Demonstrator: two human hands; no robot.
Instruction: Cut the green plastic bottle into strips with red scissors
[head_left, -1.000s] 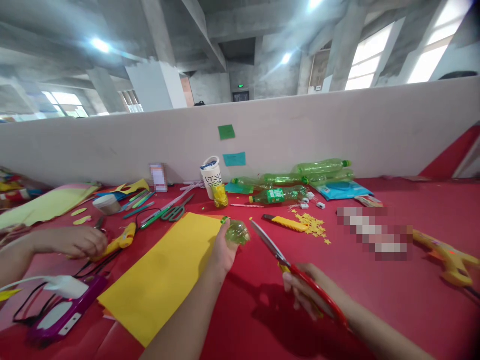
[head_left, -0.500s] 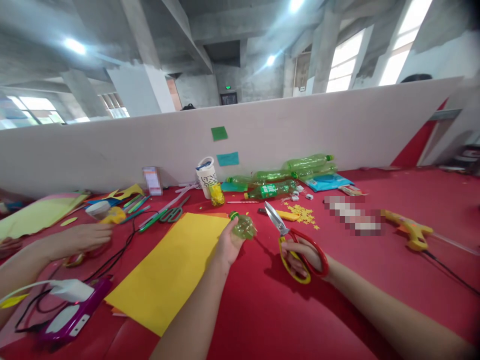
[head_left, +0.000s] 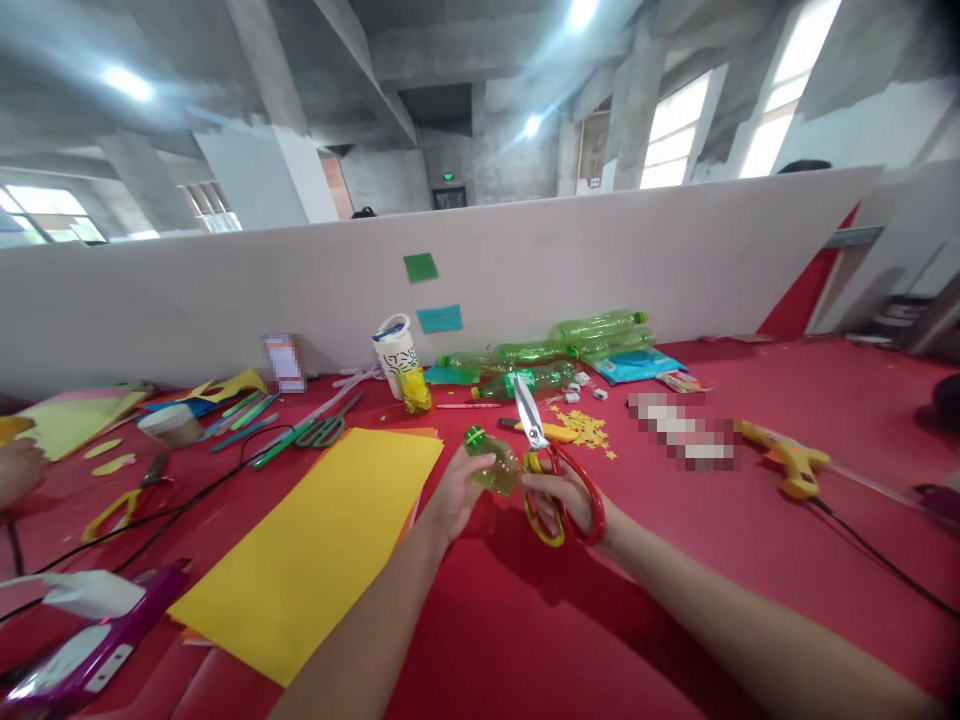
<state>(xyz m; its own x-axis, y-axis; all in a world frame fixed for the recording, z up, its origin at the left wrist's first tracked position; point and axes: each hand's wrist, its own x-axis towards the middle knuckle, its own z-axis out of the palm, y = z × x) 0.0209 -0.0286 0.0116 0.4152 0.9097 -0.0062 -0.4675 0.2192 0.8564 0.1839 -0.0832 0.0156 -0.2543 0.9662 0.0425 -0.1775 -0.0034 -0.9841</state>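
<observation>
My left hand (head_left: 456, 492) is closed around the cut-off top of a green plastic bottle (head_left: 498, 466), its green cap pointing up and away. Close beside it, my right hand (head_left: 559, 496) grips a pair of scissors (head_left: 534, 425) with one red and one yellow handle, fingers through the loops. The metal blades point up and away and look together or nearly so. Past the blade tips lie several whole green bottles (head_left: 600, 325) against the white partition. A yellow utility knife (head_left: 559, 433) and small yellow paper stars (head_left: 589, 430) lie just beyond my right hand.
Yellow paper sheets (head_left: 322, 550) lie left of my forearm. A white cup (head_left: 395, 355) stands near the partition (head_left: 300, 290). A yellow glue gun (head_left: 787, 458) with a cord is at right; a purple power strip (head_left: 97, 640) is at lower left. Another person's hand (head_left: 19, 470) shows at far left.
My right hand has brought the scissors leftward, close to the bottle top. The other person's hand has moved away left, uncovering yellow-handled scissors on the table. The view has shifted slightly right.
</observation>
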